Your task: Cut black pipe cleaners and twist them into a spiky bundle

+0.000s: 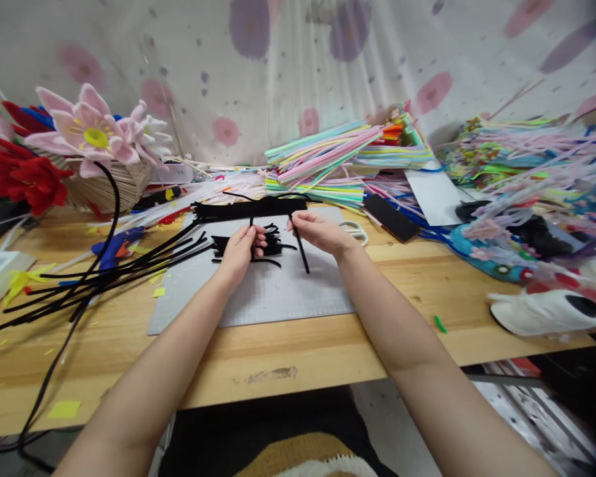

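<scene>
Over a grey cutting mat (278,291) my left hand (241,248) is closed in a pinch on a black pipe cleaner (251,228) that runs up to a thick black fuzzy bundle (248,210). My right hand (320,233) pinches another black pipe cleaner (302,255) that slants down onto the mat. Between the hands lies a small heap of short black pieces (273,245). Long black pipe cleaners (104,275) fan out to the left.
The wooden table (328,344) carries pink and red pipe-cleaner flowers (92,132) in a basket at the left, stacks of pastel pipe cleaners (328,162) at the back, a black phone (391,217), scissors (355,232), a blue glue gun (116,246) and a white shoe-like thing (546,311).
</scene>
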A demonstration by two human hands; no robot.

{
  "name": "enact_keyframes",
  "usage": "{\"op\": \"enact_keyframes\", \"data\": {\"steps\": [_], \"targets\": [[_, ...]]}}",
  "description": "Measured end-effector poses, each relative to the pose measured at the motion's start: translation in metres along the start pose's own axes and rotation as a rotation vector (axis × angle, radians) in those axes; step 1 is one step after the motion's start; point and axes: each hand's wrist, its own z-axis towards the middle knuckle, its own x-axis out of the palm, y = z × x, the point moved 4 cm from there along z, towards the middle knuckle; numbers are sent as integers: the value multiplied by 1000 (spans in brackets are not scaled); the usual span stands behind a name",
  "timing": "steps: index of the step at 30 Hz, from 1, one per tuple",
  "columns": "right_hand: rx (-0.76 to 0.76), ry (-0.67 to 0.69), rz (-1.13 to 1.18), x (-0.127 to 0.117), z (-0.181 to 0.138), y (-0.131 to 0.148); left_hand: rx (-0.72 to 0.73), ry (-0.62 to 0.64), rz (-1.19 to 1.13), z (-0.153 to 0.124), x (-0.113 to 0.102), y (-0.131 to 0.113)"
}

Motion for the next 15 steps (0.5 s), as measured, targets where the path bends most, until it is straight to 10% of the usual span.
{"op": "enact_keyframes", "data": {"steps": [15], "targets": [[-16, -159, -64, 25, 17, -22, -190, 136, -171, -9, 13, 12]]}}
